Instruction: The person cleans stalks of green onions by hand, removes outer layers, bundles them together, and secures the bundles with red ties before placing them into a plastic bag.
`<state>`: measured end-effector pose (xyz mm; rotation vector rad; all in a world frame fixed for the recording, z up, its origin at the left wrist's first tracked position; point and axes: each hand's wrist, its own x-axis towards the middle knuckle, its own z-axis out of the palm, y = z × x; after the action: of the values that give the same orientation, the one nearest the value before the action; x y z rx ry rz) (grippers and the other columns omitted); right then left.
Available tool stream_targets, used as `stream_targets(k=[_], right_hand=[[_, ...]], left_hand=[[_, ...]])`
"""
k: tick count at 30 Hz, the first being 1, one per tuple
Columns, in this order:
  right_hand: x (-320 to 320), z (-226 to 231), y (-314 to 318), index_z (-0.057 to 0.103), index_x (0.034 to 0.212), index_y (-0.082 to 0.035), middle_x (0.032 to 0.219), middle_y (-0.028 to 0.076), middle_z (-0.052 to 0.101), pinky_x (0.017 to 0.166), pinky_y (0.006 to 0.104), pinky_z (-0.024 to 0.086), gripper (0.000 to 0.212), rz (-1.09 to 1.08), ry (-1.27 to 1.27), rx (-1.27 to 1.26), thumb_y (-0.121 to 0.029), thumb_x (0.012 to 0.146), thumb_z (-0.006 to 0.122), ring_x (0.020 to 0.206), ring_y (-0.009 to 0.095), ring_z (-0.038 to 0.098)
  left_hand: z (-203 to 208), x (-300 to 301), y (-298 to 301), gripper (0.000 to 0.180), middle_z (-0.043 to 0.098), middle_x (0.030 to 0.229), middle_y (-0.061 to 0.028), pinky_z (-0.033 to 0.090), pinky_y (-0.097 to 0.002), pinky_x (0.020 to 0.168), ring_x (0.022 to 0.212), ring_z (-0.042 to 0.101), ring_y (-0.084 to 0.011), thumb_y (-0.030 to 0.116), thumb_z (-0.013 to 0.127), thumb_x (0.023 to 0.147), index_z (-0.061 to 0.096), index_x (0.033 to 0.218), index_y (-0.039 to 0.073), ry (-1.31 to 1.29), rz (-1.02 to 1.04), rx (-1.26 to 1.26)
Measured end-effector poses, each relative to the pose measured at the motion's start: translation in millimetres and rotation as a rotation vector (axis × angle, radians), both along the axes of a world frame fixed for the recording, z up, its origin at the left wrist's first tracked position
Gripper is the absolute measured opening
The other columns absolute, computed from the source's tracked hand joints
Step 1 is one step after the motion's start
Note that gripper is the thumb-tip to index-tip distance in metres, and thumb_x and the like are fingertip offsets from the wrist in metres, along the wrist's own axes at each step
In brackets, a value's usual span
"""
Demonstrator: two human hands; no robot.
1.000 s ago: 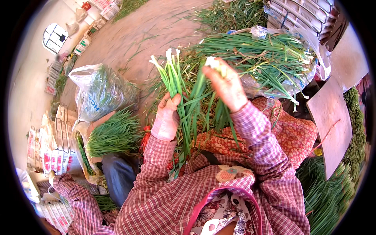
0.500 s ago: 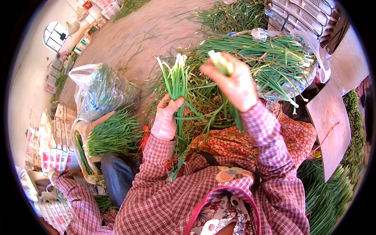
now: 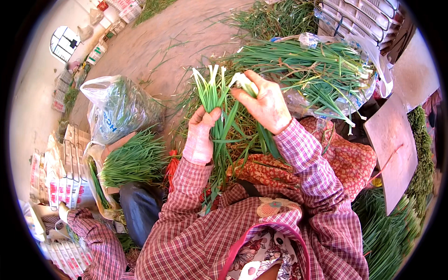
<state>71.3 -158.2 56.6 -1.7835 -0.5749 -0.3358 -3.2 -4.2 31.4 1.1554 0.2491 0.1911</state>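
My left hand (image 3: 201, 131) is closed around a bunch of green chives (image 3: 212, 93), its white stem ends pointing away from me and the leaves hanging toward my lap. Just to the right, my right hand (image 3: 267, 103) grips a second bunch of chives (image 3: 244, 84) near its pale ends, between thumb and fingers. Its green leaves trail below the palm. The white ends of the second bunch lie close beside the first; whether they touch I cannot tell. Under both hands lies a heap of loose, partly yellowed leaves (image 3: 242, 123). A red patterned cloth (image 3: 343, 151) covers my lap.
Right of my hands, a large chive pile (image 3: 303, 63) rests on plastic sheeting. A filled clear bag (image 3: 119, 112) and a box of chives (image 3: 133, 161) stand left. A brown board (image 3: 392, 154) leans at right. Another person's checked sleeve (image 3: 95, 238) shows lower left.
My right hand has moved left and slightly down with its chives, bringing their white ends beside the left bunch. My left hand has shifted slightly right, still holding its bunch.
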Motion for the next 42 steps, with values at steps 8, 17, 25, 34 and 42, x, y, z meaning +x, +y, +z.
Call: stream_targets(k=[8,17,25,34,42], right_hand=[[17.0,15.8,-47.7,0.06,0.088,-0.002,0.066,0.011,0.062,0.051,0.0282,0.046,0.019,-0.162,-0.055,0.147,-0.02,0.083,0.063,0.056,0.014,0.058],[1.4,2.7,2.1,0.065,0.082,-0.006,0.062,0.017,0.059,0.054,0.0402,0.046,0.027,-0.024,0.089,0.027,-0.033,0.077,0.067,0.061,0.034,0.06],[5.8,-9.2,8.3,0.065,0.088,-0.006,0.067,0.016,0.061,0.056,0.0358,0.046,0.027,0.112,0.155,0.139,-0.031,0.077,0.066,0.06,0.03,0.06],[13.3,11.0,-15.3,0.065,0.09,-0.001,0.07,-0.001,0.062,0.056,0.0231,0.042,0.021,0.212,0.294,0.265,-0.019,0.08,0.067,0.064,0.003,0.049],[18.2,31.5,-30.7,0.065,0.099,-0.004,0.084,-0.003,0.062,0.068,0.0198,0.043,0.017,0.481,0.399,0.405,-0.015,0.087,0.06,0.075,0.003,0.053]], left_hand=[[-3.8,-1.1,12.0,0.023,0.06,0.071,0.0008,0.043,-0.0232,0.051,0.056,0.054,-0.0095,0.021,0.071,0.077,0.063,0.094,0.008,0.003,0.021,0.171],[-4.8,0.8,-6.7,0.025,0.062,0.078,0.0025,0.045,-0.0207,0.052,0.059,0.055,-0.0061,0.012,0.069,0.079,0.063,0.102,0.006,-0.001,-0.055,0.224],[0.7,10.3,-5.8,0.039,0.06,0.099,-0.0001,0.044,-0.0233,0.078,0.089,0.055,-0.0091,0.015,0.067,0.081,0.055,0.117,0.004,-0.191,-0.065,0.211],[-15.5,24.1,22.6,0.021,0.063,0.086,-0.0048,0.048,-0.0279,0.074,0.085,0.059,-0.0155,0.011,0.069,0.079,0.062,0.095,0.0,-0.105,0.008,0.337],[21.7,21.2,64.6,0.024,0.062,0.106,-0.008,0.048,-0.0305,0.079,0.092,0.059,-0.017,0.009,0.071,0.072,0.065,0.094,0.002,-0.005,-0.03,1.359]])
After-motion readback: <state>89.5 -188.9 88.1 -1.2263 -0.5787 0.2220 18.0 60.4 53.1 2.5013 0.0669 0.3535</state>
